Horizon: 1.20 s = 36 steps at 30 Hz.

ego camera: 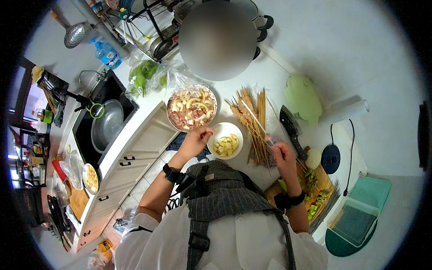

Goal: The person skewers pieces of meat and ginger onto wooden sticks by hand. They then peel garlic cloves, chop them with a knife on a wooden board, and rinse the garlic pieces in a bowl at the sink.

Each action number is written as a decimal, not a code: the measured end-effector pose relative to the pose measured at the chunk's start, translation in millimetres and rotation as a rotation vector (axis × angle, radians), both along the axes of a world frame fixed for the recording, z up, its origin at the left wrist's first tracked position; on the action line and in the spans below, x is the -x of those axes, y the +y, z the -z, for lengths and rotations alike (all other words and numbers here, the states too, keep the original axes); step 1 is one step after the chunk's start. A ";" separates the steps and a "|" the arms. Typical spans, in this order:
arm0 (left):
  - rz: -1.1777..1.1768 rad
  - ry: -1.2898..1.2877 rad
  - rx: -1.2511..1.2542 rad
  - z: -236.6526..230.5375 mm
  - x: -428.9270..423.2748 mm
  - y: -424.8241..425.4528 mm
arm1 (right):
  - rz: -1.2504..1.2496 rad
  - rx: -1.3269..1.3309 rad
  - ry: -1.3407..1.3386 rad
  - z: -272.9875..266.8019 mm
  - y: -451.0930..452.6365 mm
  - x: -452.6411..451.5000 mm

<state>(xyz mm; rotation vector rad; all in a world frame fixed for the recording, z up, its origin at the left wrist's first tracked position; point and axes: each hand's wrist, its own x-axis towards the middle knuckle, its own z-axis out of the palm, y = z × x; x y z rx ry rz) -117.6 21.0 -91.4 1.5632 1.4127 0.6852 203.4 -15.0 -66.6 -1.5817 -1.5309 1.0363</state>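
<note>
My right hand (284, 157) is closed around a thin skewer (253, 116) with a small piece of meat (268, 137) on it, just above the fingers. My left hand (198, 140) is over the near edge of a large bowl of raw meat and onion pieces (191, 108); its fingertips are bent together, and whether they pinch anything cannot be seen. A white bowl of peeled garlic cloves (225, 140) stands between my hands. Beyond it lie loaded meat skewers (244, 104) and a bundle of bare bamboo skewers (261, 108).
A black-handled cleaver (292, 133) lies right of the skewers, near a peeled onion (313, 158) and a wooden cutting board (325, 185) with chopped green pepper. A bag of green peppers (141, 77) stands behind the meat bowl. At left is a black sink (101, 86) holding a metal basin (108, 126).
</note>
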 end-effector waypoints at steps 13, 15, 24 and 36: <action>0.728 0.675 -0.312 27.1 -54.3 16.4 | 0.133 -0.032 -0.030 7.8 -31.2 -25.5; 0.593 0.504 -0.324 26.7 -52.4 18.6 | 0.164 0.002 -0.044 2.6 -34.8 -27.1; -0.092 -0.839 0.290 -47.7 -31.7 9.3 | -0.050 -0.173 -0.188 -33.5 -37.8 -2.1; -0.231 -1.370 0.229 -72.0 -13.0 -8.0 | -0.151 -0.396 -0.307 -66.8 -35.5 26.2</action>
